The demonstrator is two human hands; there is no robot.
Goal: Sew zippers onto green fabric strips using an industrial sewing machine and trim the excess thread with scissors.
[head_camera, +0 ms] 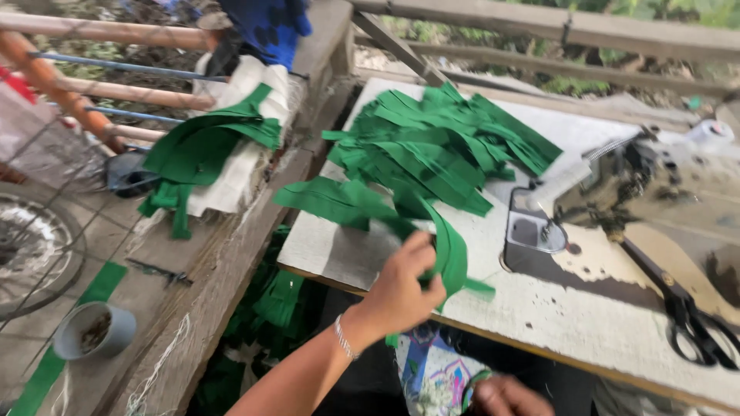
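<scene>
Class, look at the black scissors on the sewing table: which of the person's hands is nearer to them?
Right. The right hand sits low at the table's near edge, left of the black scissors. The left hand is farther left, gripping a green fabric strip.

Plain deep green is seen on the fabric strips (432,146) heaped on the off-white, dark-speckled tabletop (555,308), and on the strip (451,254) held by the left hand (401,289). A second green bundle (204,146) is laid over cream cloth (239,169). Black is shown by the scissors (686,316), silver by the bracelet (344,339), grey by the small bowl (96,331). A multicoloured floral print is worn on the lap garment (435,377).
</scene>
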